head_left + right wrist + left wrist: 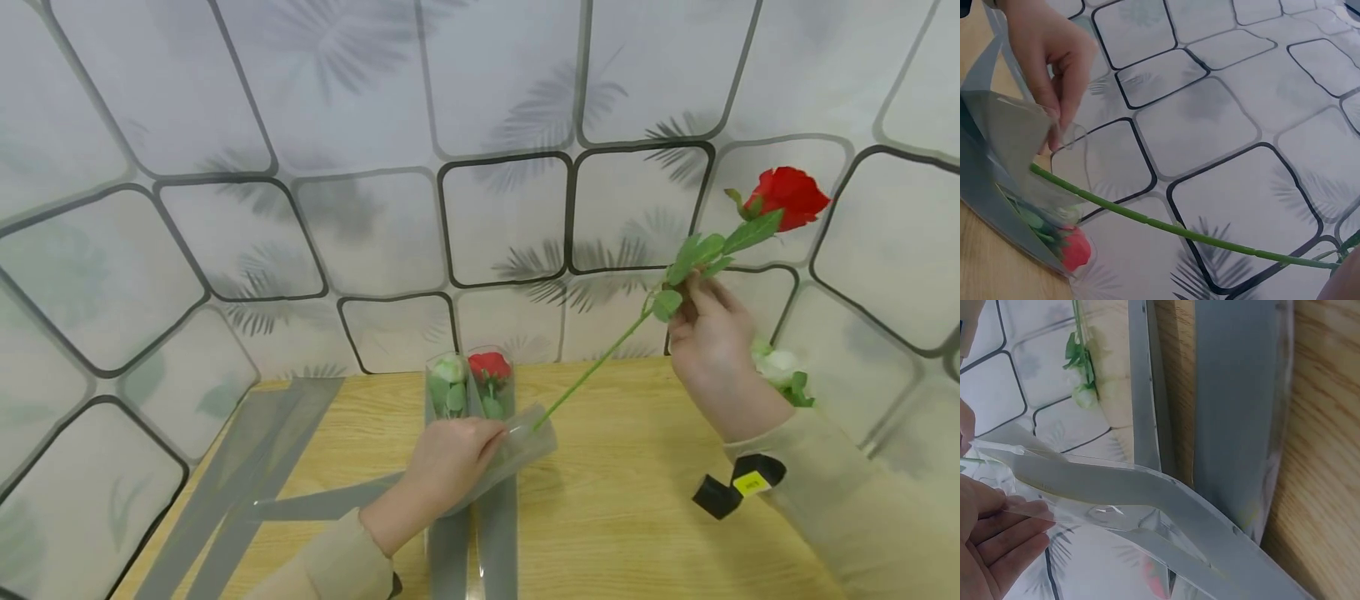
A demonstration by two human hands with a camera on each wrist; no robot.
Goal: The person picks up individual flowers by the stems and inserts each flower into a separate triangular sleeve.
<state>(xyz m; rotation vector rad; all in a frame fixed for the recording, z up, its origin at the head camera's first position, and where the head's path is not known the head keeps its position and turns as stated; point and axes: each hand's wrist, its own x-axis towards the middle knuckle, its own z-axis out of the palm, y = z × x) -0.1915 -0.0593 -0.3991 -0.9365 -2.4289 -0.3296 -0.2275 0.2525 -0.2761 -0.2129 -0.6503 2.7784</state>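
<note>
My right hand [712,350] pinches an artificial red rose [787,200] by its upper stem, just under the leaves. The bloom leans up to the right. Its long green stem [1172,228] slants down to the left, with the lower end at the mouth of a clear, grey-backed flower sleeve [1097,481]. My left hand [457,458] pinches that sleeve at the edge of its mouth, and the sleeve curves away below the hand. In the right wrist view the stem tip overlaps the clear plastic at the opening.
Two sleeved flowers, a pale green-white rose [447,371] and another red rose [490,365], lie side by side at mid-table. Several flat grey sleeves [247,475] lie on the left of the wooden table [615,500]. White flowers [776,364] show behind my right wrist. A patterned wall [367,233] stands behind.
</note>
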